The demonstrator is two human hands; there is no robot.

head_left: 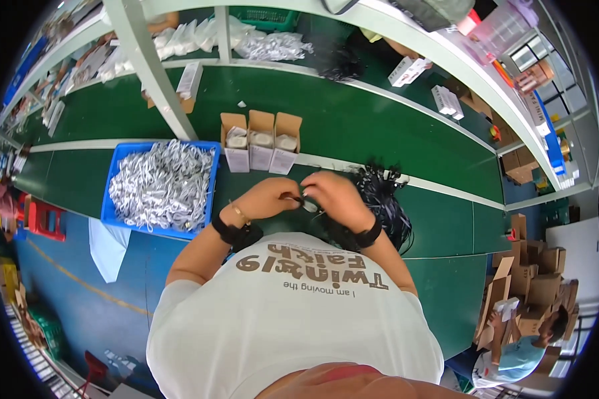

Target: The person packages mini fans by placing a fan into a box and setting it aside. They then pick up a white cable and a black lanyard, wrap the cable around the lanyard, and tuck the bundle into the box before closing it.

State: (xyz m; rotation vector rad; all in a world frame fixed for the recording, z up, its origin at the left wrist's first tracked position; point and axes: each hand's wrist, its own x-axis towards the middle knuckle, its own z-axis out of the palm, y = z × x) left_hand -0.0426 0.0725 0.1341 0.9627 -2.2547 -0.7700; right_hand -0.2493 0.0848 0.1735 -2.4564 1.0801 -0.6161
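Observation:
My left hand (269,197) and my right hand (341,198) meet over the green bench, fingertips pinched close together. Between them is a small white and dark piece (309,206), too small and covered to name. Both hands look closed, and the fingers hide most of what they grip. Just right of my right hand lies a heap of black straps (385,203). Beyond my hands, three open cardboard boxes (261,141) stand side by side, each with a white item inside. A blue tray (215,189) of bundled white cables (163,186) sits to the left of my left hand.
A white frame post (150,66) rises behind the tray. White bags (193,38) and more black straps (339,63) lie on the far side of the bench. Small white boxes (447,102) stand at the far right. Another person (512,352) sits near stacked cartons (529,286) at lower right.

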